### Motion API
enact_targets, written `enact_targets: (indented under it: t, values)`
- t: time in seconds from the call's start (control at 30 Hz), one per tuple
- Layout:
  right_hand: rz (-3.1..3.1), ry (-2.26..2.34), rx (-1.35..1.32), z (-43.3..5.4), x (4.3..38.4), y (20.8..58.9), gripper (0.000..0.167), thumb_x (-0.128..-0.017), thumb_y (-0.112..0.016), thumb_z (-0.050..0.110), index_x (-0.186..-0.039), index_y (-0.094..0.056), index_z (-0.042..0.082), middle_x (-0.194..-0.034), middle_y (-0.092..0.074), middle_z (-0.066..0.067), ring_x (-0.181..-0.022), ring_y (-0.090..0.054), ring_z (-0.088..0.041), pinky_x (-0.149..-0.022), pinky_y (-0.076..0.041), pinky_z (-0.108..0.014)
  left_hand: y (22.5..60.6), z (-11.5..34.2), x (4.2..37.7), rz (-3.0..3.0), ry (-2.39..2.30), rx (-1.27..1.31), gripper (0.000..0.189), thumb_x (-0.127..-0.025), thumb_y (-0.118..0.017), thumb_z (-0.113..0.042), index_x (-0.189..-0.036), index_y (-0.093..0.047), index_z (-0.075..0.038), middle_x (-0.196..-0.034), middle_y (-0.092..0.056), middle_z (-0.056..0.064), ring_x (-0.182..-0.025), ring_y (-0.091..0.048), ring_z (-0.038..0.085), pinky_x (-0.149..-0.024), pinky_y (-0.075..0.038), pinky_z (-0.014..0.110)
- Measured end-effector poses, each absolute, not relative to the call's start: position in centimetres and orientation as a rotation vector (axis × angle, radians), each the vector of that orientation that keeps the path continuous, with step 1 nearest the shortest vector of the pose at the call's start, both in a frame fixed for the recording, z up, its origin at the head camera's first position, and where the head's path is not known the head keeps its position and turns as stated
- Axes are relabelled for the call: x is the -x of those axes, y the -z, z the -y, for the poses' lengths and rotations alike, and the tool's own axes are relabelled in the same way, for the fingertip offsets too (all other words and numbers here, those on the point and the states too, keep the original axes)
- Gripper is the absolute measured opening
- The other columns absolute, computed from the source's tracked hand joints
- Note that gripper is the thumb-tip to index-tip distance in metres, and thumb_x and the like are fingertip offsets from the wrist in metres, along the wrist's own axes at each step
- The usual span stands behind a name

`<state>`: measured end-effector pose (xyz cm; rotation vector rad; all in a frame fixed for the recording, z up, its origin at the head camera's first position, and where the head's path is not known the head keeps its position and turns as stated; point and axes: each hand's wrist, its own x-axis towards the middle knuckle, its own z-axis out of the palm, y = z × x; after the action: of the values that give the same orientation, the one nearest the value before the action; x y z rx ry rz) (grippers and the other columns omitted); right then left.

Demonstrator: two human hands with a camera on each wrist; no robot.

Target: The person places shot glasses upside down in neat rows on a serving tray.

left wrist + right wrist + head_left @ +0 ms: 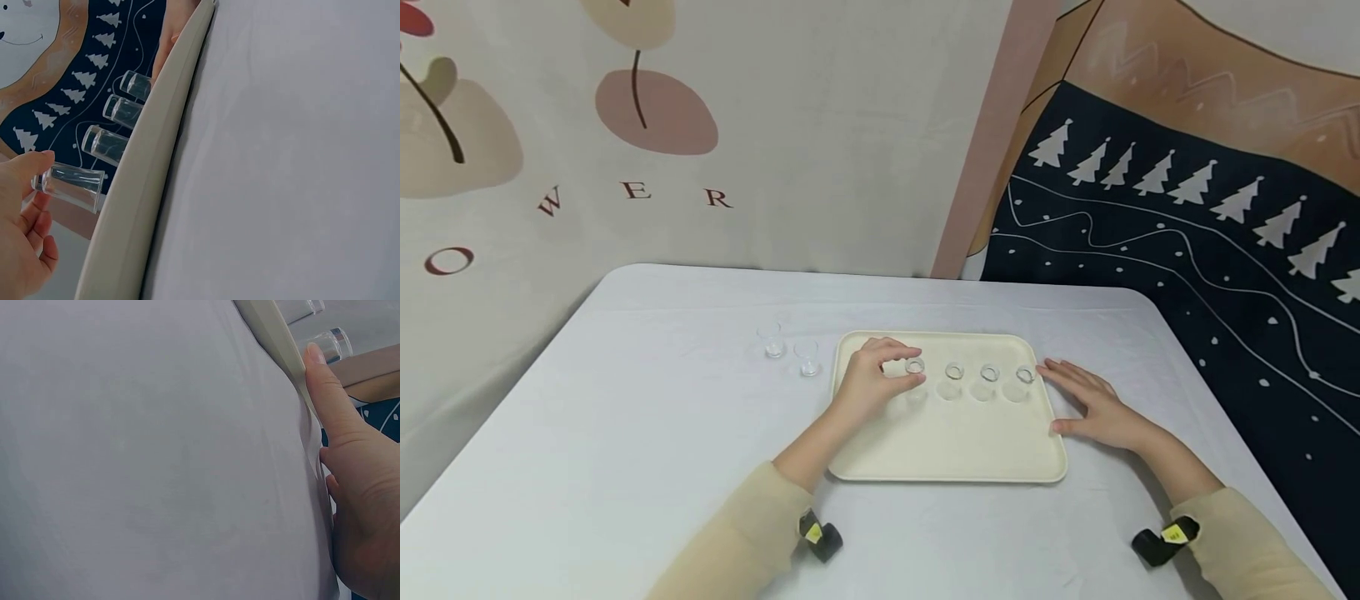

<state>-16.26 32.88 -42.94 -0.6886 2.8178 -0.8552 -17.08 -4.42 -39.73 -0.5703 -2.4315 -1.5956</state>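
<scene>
My left hand [880, 375] pinches an upside-down clear shot glass [72, 186] between thumb and fingers near its thick base. Its rim points down, close over the cream tray [947, 454]. To its right, three more shot glasses stand upside down in a row on the tray: one next to it [953, 382], a middle one [985, 383] and one near the right edge [1018, 385]. My right hand [1101, 412] lies along the tray's right edge with fingers extended and thumb tip at the rim; it grips nothing.
Left of the tray, two clear shot glasses stand upright on the white-covered table: a farther one [772, 343] and a nearer one [807, 360]. Behind the table hang a pale printed cloth [827, 150] and a dark blue cloth with white trees [1150, 225].
</scene>
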Motion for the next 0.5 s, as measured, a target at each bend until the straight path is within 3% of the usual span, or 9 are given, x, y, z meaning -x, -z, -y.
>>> enact_targets:
  t: [0.3,0.5]
  values:
    - [-2.817,0.854,0.697,-32.94,16.21,42.98,0.082,-0.079,-0.077,0.035,-0.147,-0.037,0.016,-0.152,-0.025,-0.022,-0.138,-0.012,-0.047,-0.1,-0.006,-0.07,40.29,3.86,17.33,2.516,1.608,0.549,0.032,-0.075,-0.082,-0.011,-0.105,-0.074,-0.007,-0.103,-0.068,-0.003,-0.104,-0.053,0.017,-0.09,-0.043,0.037]
    - [-2.813,0.861,0.7,-32.93,16.2,42.97,0.082,-0.079,-0.077,0.035,-0.148,-0.037,0.016,-0.152,-0.024,-0.022,-0.138,-0.012,-0.047,-0.099,-0.005,-0.07,40.68,3.69,17.46,2.545,1.607,0.531,0.032,-0.074,-0.083,-0.012,-0.104,-0.074,-0.007,-0.104,-0.068,-0.003,-0.104,-0.053,0.018,-0.09,-0.044,0.037]
